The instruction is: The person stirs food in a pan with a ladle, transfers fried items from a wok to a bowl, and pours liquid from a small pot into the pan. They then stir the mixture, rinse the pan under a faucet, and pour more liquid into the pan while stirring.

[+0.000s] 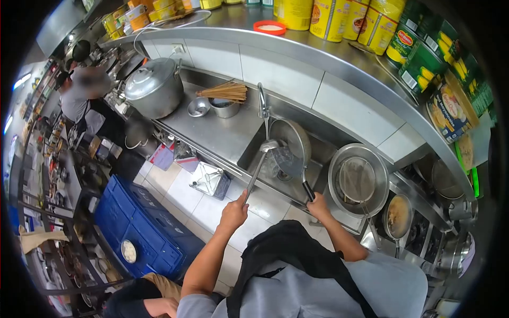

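My left hand (234,214) is wrapped round the long metal handle of a ladle (269,145), its bowl right below the faucet (263,100). Water runs from the spout onto the ladle, and a see-through fan shape spreads from it to the right. My right hand (318,207) grips the black handle of a pan (298,135), which stands tilted on its side in the sink (318,175). The ladle's bowl overlaps the pan's near side in this view. Right of the pan lies a large metal bowl (333,183) with a mesh strainer (357,179) in it.
Left along the counter are a big lidded pot (154,87) and small bowls, one bearing wooden sticks (228,91). Cans (331,18) line the shelf above. A pan with food (397,216) sits right. Behind are a blue bin (138,217) and other people (87,100).
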Demonstrator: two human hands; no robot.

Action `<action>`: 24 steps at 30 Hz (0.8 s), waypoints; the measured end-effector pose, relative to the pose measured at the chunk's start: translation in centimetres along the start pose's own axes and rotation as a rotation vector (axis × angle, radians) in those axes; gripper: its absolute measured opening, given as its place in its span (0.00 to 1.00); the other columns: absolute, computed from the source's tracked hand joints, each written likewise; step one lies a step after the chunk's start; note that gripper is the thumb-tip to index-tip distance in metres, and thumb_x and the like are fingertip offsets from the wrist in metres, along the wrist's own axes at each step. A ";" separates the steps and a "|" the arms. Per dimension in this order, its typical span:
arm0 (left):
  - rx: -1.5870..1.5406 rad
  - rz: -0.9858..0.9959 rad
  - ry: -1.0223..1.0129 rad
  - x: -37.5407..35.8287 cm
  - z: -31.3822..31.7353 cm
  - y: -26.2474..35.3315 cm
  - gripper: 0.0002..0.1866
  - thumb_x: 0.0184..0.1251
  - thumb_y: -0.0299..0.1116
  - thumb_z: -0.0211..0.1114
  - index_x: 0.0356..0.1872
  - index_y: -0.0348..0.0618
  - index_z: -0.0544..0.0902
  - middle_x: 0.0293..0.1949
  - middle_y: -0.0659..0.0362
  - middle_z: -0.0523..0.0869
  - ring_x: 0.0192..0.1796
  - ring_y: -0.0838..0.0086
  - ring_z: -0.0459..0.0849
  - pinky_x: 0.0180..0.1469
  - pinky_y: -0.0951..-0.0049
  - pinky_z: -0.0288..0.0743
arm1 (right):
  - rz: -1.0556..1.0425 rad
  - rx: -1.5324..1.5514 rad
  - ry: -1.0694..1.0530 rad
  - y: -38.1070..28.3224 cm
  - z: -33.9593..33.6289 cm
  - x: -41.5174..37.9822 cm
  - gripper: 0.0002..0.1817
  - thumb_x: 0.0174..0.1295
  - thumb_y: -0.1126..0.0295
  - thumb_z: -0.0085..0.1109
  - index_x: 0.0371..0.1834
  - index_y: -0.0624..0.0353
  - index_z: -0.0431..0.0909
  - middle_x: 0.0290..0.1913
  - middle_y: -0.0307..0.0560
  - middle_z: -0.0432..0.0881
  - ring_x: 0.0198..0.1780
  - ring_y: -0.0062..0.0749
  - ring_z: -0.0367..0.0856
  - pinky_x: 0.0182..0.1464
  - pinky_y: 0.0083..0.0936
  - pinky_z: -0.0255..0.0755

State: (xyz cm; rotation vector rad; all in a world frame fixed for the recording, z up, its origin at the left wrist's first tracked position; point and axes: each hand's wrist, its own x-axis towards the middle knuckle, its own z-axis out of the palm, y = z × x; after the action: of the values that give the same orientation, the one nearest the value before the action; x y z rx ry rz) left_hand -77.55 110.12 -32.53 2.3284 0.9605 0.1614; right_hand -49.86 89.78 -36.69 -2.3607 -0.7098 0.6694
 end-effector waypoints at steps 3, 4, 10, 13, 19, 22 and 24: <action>0.229 -0.061 -0.015 2.0 -3.0 2.2 0.31 0.64 0.31 0.64 0.71 0.56 0.72 0.40 0.43 0.87 0.41 0.49 0.88 0.44 0.50 0.82 | -0.029 -0.081 0.075 -1.5 -1.6 -1.5 0.13 0.52 0.73 0.61 0.40 0.66 0.76 0.28 0.61 0.81 0.35 0.59 0.82 0.39 0.45 0.75; 0.235 -0.054 -0.015 2.8 -3.3 2.2 0.31 0.64 0.31 0.64 0.71 0.56 0.72 0.40 0.43 0.87 0.41 0.49 0.88 0.44 0.50 0.82 | -0.017 -0.117 0.112 -1.6 -1.7 -1.7 0.13 0.53 0.73 0.61 0.42 0.66 0.77 0.30 0.62 0.83 0.38 0.61 0.83 0.41 0.46 0.76; 0.267 -0.011 -0.083 6.5 -6.3 3.1 0.32 0.64 0.32 0.64 0.71 0.63 0.72 0.42 0.43 0.88 0.42 0.48 0.88 0.48 0.50 0.81 | 0.046 -0.136 0.145 -2.0 -3.0 -1.5 0.17 0.54 0.73 0.62 0.47 0.65 0.79 0.35 0.62 0.85 0.44 0.58 0.84 0.46 0.48 0.76; 0.269 0.000 -0.059 7.1 -5.6 1.5 0.34 0.64 0.33 0.64 0.73 0.63 0.70 0.42 0.44 0.88 0.43 0.48 0.87 0.49 0.50 0.80 | 0.091 -0.106 0.186 -1.5 -3.4 -1.7 0.17 0.53 0.73 0.63 0.48 0.65 0.78 0.34 0.61 0.85 0.43 0.59 0.84 0.48 0.47 0.77; 0.368 -0.041 -0.049 10.3 -4.3 0.5 0.32 0.64 0.32 0.62 0.72 0.63 0.71 0.41 0.46 0.88 0.44 0.49 0.87 0.49 0.50 0.80 | 0.038 -0.004 0.306 0.7 -3.1 -2.7 0.19 0.53 0.74 0.64 0.49 0.64 0.79 0.27 0.60 0.82 0.37 0.58 0.84 0.43 0.46 0.76; 0.406 -0.008 0.011 12.5 -5.7 1.0 0.31 0.63 0.31 0.61 0.71 0.62 0.72 0.41 0.46 0.88 0.45 0.49 0.87 0.49 0.51 0.81 | 0.040 0.013 0.291 0.7 -4.0 -3.4 0.20 0.52 0.75 0.65 0.51 0.64 0.79 0.28 0.60 0.82 0.37 0.58 0.84 0.41 0.46 0.76; 0.421 0.059 0.094 13.8 -7.7 1.7 0.30 0.64 0.31 0.60 0.70 0.62 0.74 0.41 0.46 0.88 0.45 0.49 0.87 0.49 0.52 0.81 | 0.013 -0.007 0.309 1.0 -4.4 -3.9 0.20 0.52 0.75 0.65 0.51 0.64 0.79 0.27 0.60 0.82 0.36 0.58 0.84 0.41 0.46 0.76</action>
State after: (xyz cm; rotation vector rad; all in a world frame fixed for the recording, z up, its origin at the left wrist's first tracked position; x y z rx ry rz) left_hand -68.99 122.25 -26.90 2.7562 1.0534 0.1004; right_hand -49.77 85.07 -33.10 -2.4031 -0.5602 0.2958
